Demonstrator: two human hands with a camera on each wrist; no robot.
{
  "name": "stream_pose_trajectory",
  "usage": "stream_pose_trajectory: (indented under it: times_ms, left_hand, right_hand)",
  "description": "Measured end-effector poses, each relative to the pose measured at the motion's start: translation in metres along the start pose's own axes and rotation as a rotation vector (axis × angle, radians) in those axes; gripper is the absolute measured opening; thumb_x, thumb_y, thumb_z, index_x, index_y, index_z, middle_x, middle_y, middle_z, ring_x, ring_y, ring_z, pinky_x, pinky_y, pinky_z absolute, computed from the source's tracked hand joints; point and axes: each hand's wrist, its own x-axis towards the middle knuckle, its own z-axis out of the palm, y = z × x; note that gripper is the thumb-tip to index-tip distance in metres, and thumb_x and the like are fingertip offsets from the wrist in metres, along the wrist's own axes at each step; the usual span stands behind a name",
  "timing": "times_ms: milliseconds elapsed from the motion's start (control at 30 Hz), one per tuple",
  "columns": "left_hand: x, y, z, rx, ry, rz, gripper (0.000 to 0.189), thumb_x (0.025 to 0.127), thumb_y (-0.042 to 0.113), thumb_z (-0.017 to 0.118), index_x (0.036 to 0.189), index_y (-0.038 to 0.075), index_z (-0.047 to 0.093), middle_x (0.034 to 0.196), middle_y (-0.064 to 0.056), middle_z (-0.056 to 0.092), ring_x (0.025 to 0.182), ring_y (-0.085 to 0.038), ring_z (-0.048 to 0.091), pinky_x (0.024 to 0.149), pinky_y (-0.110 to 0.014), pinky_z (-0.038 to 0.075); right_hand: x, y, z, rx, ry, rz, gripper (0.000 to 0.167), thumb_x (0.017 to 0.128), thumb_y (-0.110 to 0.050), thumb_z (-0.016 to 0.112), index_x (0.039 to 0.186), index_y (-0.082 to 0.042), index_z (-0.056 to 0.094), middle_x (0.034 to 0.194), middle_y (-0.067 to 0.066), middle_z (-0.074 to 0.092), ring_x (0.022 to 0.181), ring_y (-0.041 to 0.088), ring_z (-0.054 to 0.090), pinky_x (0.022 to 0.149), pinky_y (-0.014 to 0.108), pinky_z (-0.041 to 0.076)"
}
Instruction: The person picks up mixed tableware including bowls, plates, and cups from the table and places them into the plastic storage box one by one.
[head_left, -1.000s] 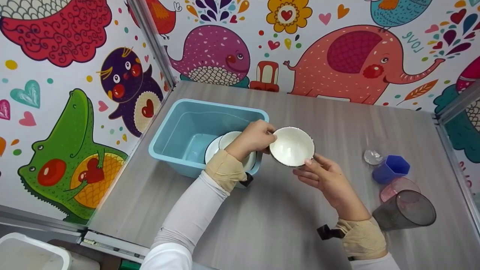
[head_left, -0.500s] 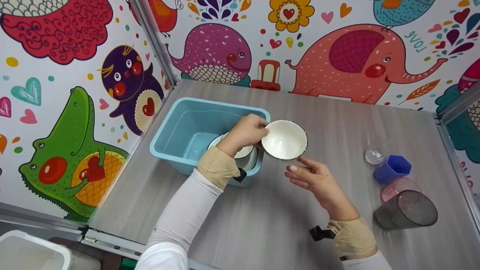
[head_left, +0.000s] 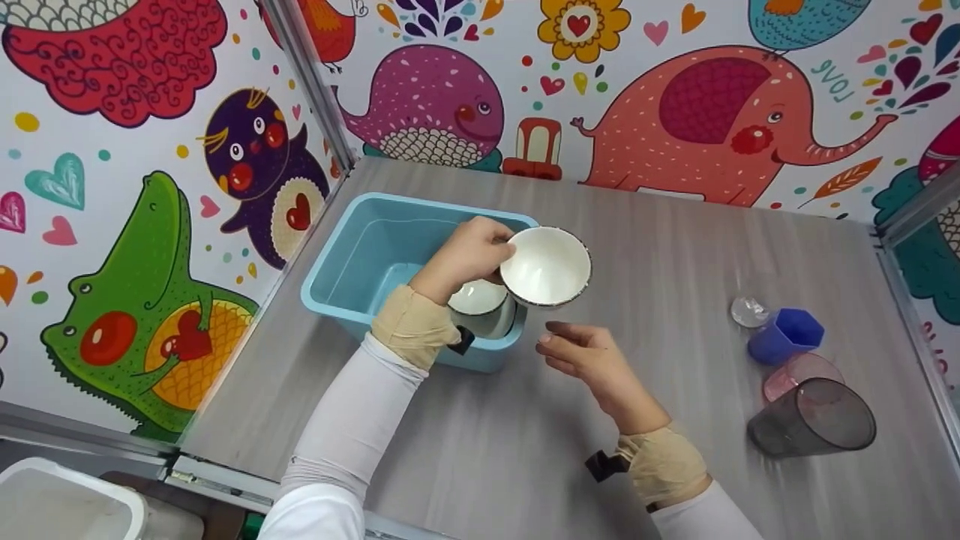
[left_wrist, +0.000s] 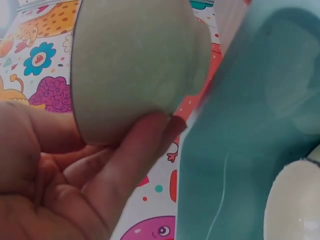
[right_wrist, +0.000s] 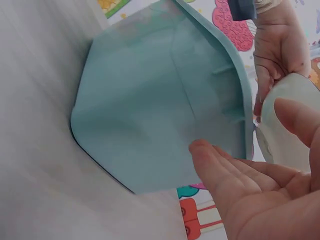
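Observation:
My left hand point(head_left: 466, 255) pinches the rim of a white bowl point(head_left: 547, 266) with a dark edge, thumb on one side and fingers on the other. The bowl is tilted, its inside facing the head camera, and overlaps the right rim of a blue plastic bin point(head_left: 337, 313). Its pale outer wall and foot ring show in the left wrist view. Inside the bin, partly hidden by my left wrist, another white bowl point(head_left: 480, 298) sits among stacked dishes. My right hand point(head_left: 592, 364) is apart from the held bowl, below and right of it, fingers loosely extended and holding nothing.
At the right of the table point(head_left: 675, 262) stand a small clear glass point(head_left: 748, 312), a blue hexagonal cup point(head_left: 784, 337), a pink cup point(head_left: 799, 375) and a dark grey tumbler point(head_left: 814, 420). Patterned walls point(head_left: 570, 97) border the table. A white container point(head_left: 67, 502) is at lower left.
My left hand has carried the bowl leftward and slightly up, toward the bin. My right hand has let go of the bowl and shifted left and down.

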Motion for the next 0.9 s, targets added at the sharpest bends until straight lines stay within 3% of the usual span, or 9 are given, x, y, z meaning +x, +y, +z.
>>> stream_pose_trajectory:
  times_ms: [367, 567, 733, 900]
  left_hand:
    - [-0.003, -0.013, -0.022, 0.009, 0.056, -0.034, 0.03, 0.102, 0.01, 0.051, 0.122, -0.006, 0.068, 0.113, -0.023, 0.071, 0.085, -0.028, 0.074, 0.07, -0.033, 0.063]
    - [-0.002, -0.02, -0.035, 0.044, 0.076, -0.049, 0.031, 0.103, 0.009, 0.05, 0.124, -0.007, 0.066, 0.116, -0.026, 0.069, 0.092, -0.032, 0.073, 0.073, -0.035, 0.063]
    - [0.002, -0.026, -0.046, 0.053, 0.087, -0.108, 0.033, 0.104, 0.009, 0.049, 0.128, -0.007, 0.063, 0.125, -0.026, 0.066, 0.103, -0.036, 0.071, 0.079, -0.038, 0.062]
    - [0.007, -0.035, -0.052, 0.032, 0.085, -0.157, 0.033, 0.104, 0.009, 0.049, 0.13, -0.008, 0.062, 0.126, -0.026, 0.065, 0.103, -0.035, 0.07, 0.082, -0.04, 0.062]
  right_hand:
    - [0.013, -0.002, 0.024, 0.004, -0.036, 0.002, 0.06, 0.097, -0.029, 0.069, 0.14, 0.009, 0.052, 0.142, 0.025, 0.057, 0.129, 0.035, 0.06, 0.106, 0.044, 0.049]
    - [0.016, -0.003, 0.033, 0.019, -0.022, 0.02, 0.064, 0.097, -0.03, 0.069, 0.142, 0.01, 0.05, 0.142, 0.025, 0.057, 0.131, 0.032, 0.059, 0.107, 0.044, 0.048]
    - [0.02, -0.005, 0.037, 0.018, -0.019, 0.017, 0.062, 0.097, -0.031, 0.068, 0.141, 0.009, 0.051, 0.141, 0.025, 0.058, 0.132, 0.029, 0.058, 0.109, 0.044, 0.046]
    - [0.022, -0.002, 0.04, -0.02, -0.018, 0.006, 0.058, 0.099, -0.031, 0.066, 0.14, 0.009, 0.054, 0.14, 0.025, 0.059, 0.133, 0.03, 0.057, 0.111, 0.045, 0.044]
